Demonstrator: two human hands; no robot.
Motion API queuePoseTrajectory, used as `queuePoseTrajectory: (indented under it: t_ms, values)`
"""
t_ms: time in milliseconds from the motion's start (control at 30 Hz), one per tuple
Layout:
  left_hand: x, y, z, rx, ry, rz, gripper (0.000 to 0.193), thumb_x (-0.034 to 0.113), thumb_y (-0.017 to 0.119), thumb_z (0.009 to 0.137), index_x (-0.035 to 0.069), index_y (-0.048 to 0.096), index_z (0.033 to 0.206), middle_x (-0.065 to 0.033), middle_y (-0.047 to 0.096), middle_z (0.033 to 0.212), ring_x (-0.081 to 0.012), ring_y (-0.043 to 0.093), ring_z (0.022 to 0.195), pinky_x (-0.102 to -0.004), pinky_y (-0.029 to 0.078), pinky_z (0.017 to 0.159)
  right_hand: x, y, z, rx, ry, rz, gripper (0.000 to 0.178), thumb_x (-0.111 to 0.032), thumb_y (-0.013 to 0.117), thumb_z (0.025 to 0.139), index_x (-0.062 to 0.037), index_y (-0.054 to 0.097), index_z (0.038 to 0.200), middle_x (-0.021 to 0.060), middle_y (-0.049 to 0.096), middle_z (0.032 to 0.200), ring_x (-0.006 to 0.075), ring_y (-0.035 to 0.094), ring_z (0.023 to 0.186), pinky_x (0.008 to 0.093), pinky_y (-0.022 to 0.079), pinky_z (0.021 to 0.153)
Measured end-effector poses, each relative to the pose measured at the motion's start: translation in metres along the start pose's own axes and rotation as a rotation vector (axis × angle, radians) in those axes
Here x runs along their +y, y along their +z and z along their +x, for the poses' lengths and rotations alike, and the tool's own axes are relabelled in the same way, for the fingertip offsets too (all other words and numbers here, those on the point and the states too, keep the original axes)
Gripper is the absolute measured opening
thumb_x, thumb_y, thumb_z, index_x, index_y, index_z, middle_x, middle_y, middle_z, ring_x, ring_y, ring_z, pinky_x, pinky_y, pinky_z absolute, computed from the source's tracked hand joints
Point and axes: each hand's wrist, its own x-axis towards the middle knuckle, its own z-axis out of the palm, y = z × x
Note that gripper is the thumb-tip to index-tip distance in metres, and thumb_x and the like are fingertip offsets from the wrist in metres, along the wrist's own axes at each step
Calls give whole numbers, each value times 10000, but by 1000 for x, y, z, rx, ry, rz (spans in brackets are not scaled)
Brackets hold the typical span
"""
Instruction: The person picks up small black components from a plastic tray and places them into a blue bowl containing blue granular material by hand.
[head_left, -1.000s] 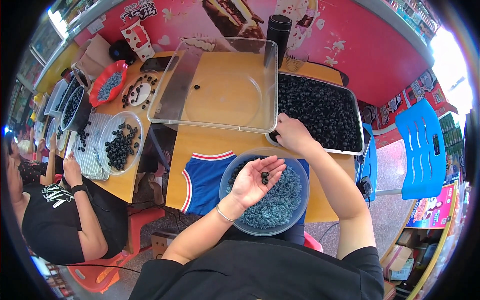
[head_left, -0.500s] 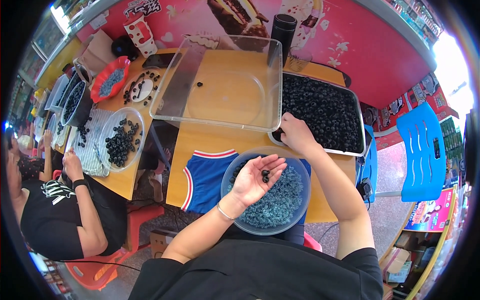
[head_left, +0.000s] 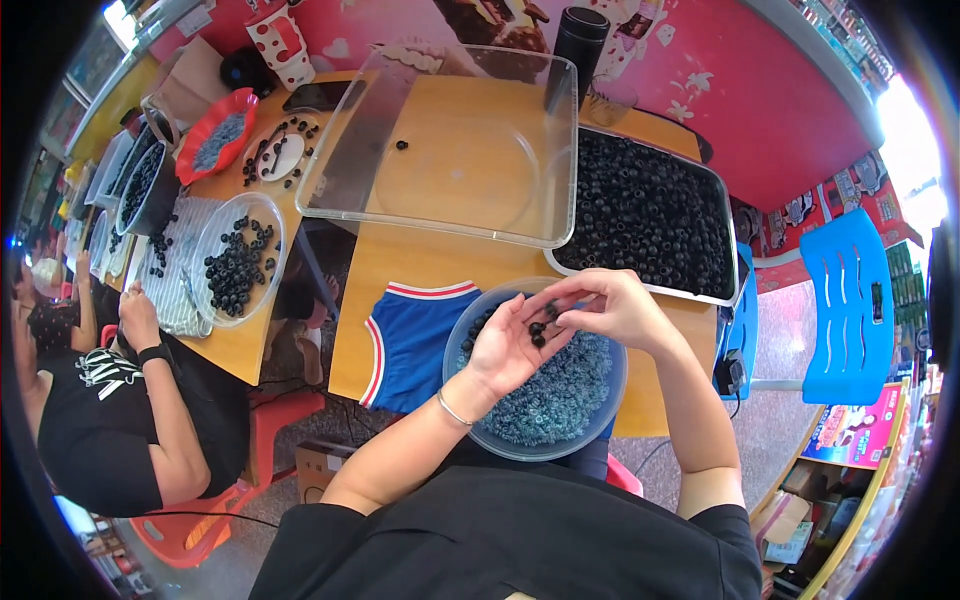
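Black beads [head_left: 538, 338] lie in the open left hand [head_left: 498, 352] above the round bowl [head_left: 619, 392], and the right hand [head_left: 618, 308] curls just beside them, whether gripping one I cannot tell, so the step seems gathering, and the next move calls for a steady left hand.

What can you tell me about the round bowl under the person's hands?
The bowl is round, wide and open-topped, apparently clear plastic with a thin rim. It sits roughly upright at the near edge of the table, beside a blue cloth. Small translucent blue pieces fill much of it, with black beads along its left side. Both hands are above it, partly hiding it; whether they touch it is unclear.
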Motion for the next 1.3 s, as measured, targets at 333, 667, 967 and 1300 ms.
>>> queuePoseTrajectory:
  t_ms: [333,667,967,1300]
  values:
    - [-3,-7,1,26,-67,34,361,246,437,1013,-48,576,1170,-181,622,1149,-290,604,1111,-410,509,998,56,-19,51,277,-27,-823,171,-34,604,767,-69,662,924,96,667,936,298,638,909,412,526,759]
    - [-1,-8,1,85,-59,58,347,251,445,1009,-49,564,1138,-175,631,1108,-287,626,1067,-398,534,963,52,-15,57,226,5,-1011,152,-56,609,748,-102,648,888,81,627,877,285,635,855,415,523,722]
    - [0,-8,2,42,-52,48,388,295,422,1017,-23,577,1176,-166,627,1170,-285,611,1110,-395,512,983,70,-12,67,253,-87,-798,174,-57,593,794,-63,701,930,159,578,947,336,632,831,416,529,768]
    - [-1,7,-1,62,-19,57,452,344,399,1019,-16,535,1256,-182,581,1265,-313,546,1210,-416,457,1041,51,-16,52,332,-52,-760,174,-88,658,769,-38,687,932,157,602,927,336,643,807,420,533,733]
